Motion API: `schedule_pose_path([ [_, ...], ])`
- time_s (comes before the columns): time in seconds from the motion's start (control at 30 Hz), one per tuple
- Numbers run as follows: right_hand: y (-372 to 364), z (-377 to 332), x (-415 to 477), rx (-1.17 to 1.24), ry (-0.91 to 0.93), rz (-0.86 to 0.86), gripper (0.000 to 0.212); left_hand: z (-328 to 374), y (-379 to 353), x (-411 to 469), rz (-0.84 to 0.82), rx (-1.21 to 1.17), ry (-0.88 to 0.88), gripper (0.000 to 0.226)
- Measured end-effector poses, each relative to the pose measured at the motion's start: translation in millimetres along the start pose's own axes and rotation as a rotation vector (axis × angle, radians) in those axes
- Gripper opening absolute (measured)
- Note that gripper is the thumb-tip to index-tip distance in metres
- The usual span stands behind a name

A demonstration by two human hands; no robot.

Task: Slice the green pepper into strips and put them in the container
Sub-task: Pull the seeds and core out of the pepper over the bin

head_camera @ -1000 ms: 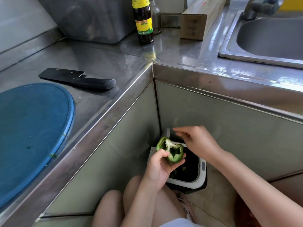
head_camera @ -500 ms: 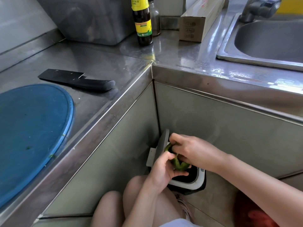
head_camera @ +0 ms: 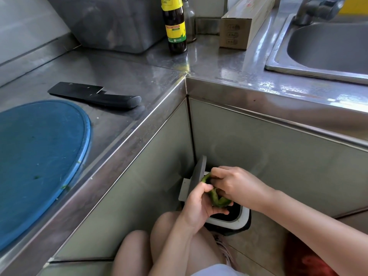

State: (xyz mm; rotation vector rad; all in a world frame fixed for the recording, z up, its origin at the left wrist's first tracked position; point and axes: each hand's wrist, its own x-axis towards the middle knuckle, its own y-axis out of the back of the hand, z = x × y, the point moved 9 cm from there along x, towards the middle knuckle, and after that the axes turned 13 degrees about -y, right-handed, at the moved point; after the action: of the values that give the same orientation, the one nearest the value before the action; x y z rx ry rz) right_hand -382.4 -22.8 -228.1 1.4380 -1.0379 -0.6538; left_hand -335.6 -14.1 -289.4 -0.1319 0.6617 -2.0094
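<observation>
I am crouched low in the corner of the counters. My left hand (head_camera: 196,204) grips a cut-open green pepper (head_camera: 217,199) from below, held over a small white bin (head_camera: 242,216) with its lid up. My right hand (head_camera: 237,185) covers the top of the pepper, with its fingers pushed into the hollow; most of the pepper is hidden. A black cleaver (head_camera: 95,94) lies flat on the steel counter, beside a round blue cutting board (head_camera: 37,154) at the left. No container for strips can be made out with certainty.
A dark sauce bottle (head_camera: 175,26) and a cardboard box (head_camera: 241,24) stand at the back of the counter. A grey tub (head_camera: 111,22) sits behind the cleaver. A steel sink (head_camera: 326,46) is at the upper right. My knees are below my hands.
My right hand came down from above the pepper onto it, and its fingers now dig inside. The pepper's open white core, visible a second ago, is now hidden.
</observation>
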Motion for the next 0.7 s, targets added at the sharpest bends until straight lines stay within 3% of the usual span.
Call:
schedule_pose_path([
  [0.07,5.2,7.6,0.8,0.154,-0.061,0.020,0.002,1.3,-0.5,-0.1,0.005,-0.028,-0.008,0.041],
  [0.2,20.4,25.9,3.2,0.433,-0.215,0.115,0.016,8.6,0.6,2.7,0.030,-0.095,-0.042,0.044],
  [0.47,19.9,32.1,-0.1,0.533,-0.373,0.237,0.017,8.3,6.5,3.5,0.064,-0.111,-0.066,0.044],
  [0.6,14.9,50.5,-2.3,0.711,-0.571,0.299,0.011,9.5,9.6,3.9,0.117,-0.166,-0.081,0.055],
  [0.7,14.7,64.6,-3.9,0.635,-0.649,0.315,0.013,8.3,20.4,7.1,0.206,-0.247,-0.110,0.060],
])
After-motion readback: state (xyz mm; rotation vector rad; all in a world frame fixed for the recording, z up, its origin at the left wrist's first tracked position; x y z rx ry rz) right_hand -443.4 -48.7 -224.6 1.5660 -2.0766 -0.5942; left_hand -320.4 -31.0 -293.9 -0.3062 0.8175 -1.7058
